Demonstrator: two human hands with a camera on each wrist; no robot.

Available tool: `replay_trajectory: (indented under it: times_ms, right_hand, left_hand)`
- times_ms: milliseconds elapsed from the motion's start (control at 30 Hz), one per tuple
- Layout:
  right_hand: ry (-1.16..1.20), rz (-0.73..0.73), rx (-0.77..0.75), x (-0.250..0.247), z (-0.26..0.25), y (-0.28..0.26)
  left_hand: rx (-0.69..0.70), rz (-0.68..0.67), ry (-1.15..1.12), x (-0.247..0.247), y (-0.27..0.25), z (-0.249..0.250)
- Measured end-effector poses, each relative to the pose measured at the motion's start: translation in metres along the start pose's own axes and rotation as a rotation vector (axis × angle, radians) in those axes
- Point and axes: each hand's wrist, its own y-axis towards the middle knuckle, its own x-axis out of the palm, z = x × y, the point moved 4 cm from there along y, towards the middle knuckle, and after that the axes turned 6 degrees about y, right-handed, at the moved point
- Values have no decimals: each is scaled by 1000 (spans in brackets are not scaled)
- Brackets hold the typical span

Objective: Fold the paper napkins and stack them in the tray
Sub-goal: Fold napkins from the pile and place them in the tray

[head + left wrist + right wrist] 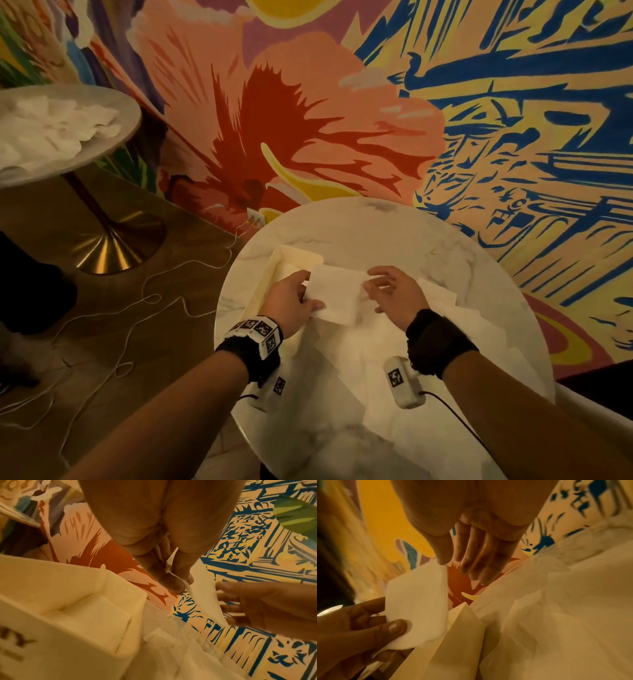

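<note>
A white folded napkin hangs in the air over the near right corner of the cream tray. My left hand pinches the napkin's left edge between thumb and fingers, which the left wrist view shows closely. My right hand is at the napkin's right edge with its fingers straight. In the right wrist view only its thumb tip touches the napkin at a corner. Folded napkins lie flat inside the tray.
A loose heap of unfolded napkins covers the right and near part of the round marble table. A second round table at the back left carries more napkins. Its brass base and a white cord are on the floor.
</note>
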Motion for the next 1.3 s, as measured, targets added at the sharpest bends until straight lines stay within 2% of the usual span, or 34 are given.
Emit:
replay_trajectory:
  times_ms: [133, 267, 333, 467, 567, 833, 1033, 1300]
  right_hand:
    - [-308, -101, -217, 26, -33, 18]
    - [-532, -213, -244, 58, -48, 40]
    - [-571, -214, -247, 68, -53, 52]
    - [-583, -116, -275, 84, -60, 79]
    - [-639, -93, -216, 97, -58, 98]
    - [-887, -170, 0, 133, -38, 124]
    - [-1020, -187, 61, 145, -28, 132]
    - [-1173, -230, 34, 154, -21, 140]
  left_hand:
    - [-14, 7, 60, -16, 3, -12]
    - [-25, 34, 106, -34, 8, -26]
    - [-42, 49, 112, -44, 11, -34]
    - [-116, 163, 150, -72, 16, -60]
    - [-176, 176, 178, -84, 17, -80]
    - [-259, 128, 110, -83, 20, -104]
    - [-255, 118, 101, -83, 23, -110]
    - [-260, 101, 84, -82, 23, -109]
